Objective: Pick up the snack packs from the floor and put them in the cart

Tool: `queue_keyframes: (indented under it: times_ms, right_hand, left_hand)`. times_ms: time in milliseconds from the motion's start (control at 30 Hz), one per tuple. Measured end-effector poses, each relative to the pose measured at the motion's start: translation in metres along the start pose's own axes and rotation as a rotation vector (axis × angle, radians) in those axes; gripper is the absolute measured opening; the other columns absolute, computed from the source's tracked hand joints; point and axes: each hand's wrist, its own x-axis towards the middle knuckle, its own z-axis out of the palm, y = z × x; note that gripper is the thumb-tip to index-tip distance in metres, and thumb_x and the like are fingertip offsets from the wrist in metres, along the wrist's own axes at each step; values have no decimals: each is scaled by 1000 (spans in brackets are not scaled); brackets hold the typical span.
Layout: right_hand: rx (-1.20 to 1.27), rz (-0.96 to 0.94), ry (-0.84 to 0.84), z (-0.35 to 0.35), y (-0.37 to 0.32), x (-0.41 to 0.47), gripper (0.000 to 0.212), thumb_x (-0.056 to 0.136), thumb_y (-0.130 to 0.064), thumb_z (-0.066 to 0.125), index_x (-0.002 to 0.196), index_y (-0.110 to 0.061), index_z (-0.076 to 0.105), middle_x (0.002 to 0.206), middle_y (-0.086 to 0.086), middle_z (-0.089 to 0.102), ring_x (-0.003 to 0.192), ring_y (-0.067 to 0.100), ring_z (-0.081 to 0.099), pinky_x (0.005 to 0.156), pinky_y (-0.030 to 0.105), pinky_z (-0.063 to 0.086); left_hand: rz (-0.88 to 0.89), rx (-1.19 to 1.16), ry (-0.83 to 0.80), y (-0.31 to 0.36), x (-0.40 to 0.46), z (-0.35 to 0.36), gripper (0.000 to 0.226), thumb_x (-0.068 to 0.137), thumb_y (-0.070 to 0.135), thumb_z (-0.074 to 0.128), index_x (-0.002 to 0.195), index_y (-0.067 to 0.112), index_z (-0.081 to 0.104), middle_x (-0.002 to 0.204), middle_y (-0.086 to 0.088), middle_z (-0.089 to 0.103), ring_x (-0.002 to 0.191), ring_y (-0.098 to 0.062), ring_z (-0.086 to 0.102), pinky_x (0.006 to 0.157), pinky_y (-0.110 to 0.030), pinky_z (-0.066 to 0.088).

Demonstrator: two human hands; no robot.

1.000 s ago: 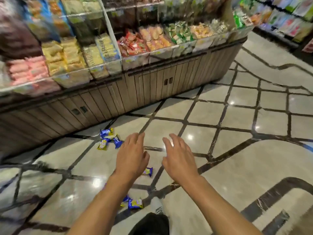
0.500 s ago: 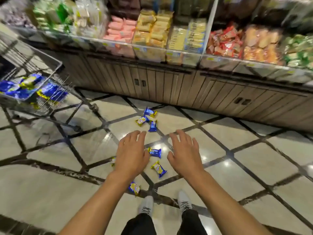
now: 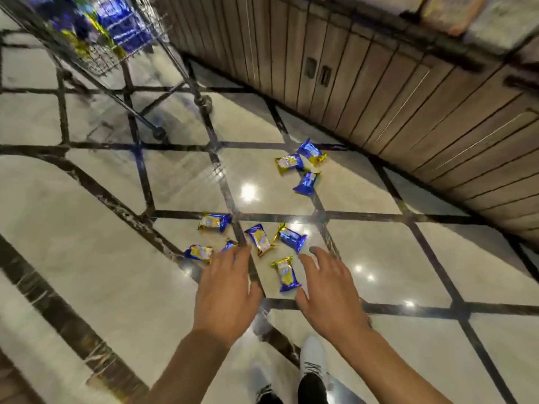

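Nine snack packs (image 3: 285, 274) now lie near us as our spread left hand (image 3: 226, 298) and right hand (image 3: 329, 295) have dropped closer, empty.

Light: bright, from lamps above.
Glare: white spots on the shiny pale marble floor (image 3: 379, 258).
Blur: the grey wire cart (image 3: 96, 39) looks smeared.
Edges: lines bend.

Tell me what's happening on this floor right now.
A person is bending over blue and gold snack packs scattered on the tiled floor. The left hand and right hand reach down open toward the nearest cluster, holding nothing yet. Three more packs lie near the wooden cabinet. The wire cart, upper left, already holds some.
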Motion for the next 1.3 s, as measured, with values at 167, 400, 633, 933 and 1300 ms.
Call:
queue_keyframes:
  times_ms: [167, 400, 633, 933, 1300]
  right_hand:
    - [21, -21, -61, 163, 30, 38, 59, 70, -27, 71, 126, -18, 56, 135, 12, 52, 114, 32, 56, 95, 42, 46]
    - [-8, -92, -141, 359, 74, 88, 58, 79, -29, 66, 134, -19, 50, 143, 12, 44, 124, 33, 48, 100, 41, 43]
    - [-48, -131, -171, 457, 100, 127, 61, 88, -37, 60, 144, -24, 39, 153, 6, 30, 133, 27, 38, 103, 39, 42]
    - [-183, -98, -105, 501, 109, 137, 65, 84, -40, 64, 143, -26, 41, 152, 8, 34, 136, 31, 32, 108, 51, 38]
    - [-88, -211, -175, 522, 51, 147, 67, 83, -14, 65, 143, -27, 37, 152, 6, 27, 134, 28, 29, 85, 39, 53]
  left_hand:
    - [-66, 8, -40, -70, 22, 152, 67, 80, 34, 57, 144, 18, 45, 139, -5, 50, 126, -28, 48, 103, -39, 41]
    - [-177, -7, -111, -150, 51, 349, 69, 90, 39, 49, 154, 23, 26, 153, -1, 34, 138, -21, 33, 112, -37, 31]
    - [-207, 31, -108, -204, 92, 446, 69, 96, 41, 50, 155, 24, 18, 157, -1, 27, 142, -22, 27, 113, -39, 31]
    - [-231, 131, -57, -228, 99, 475, 68, 96, 40, 50, 154, 22, 17, 157, -1, 28, 147, -24, 19, 117, -40, 25]
    - [-339, 50, 16, -268, 75, 476, 68, 94, 38, 48, 154, 19, 20, 157, 0, 26, 148, -23, 15, 117, -38, 25]
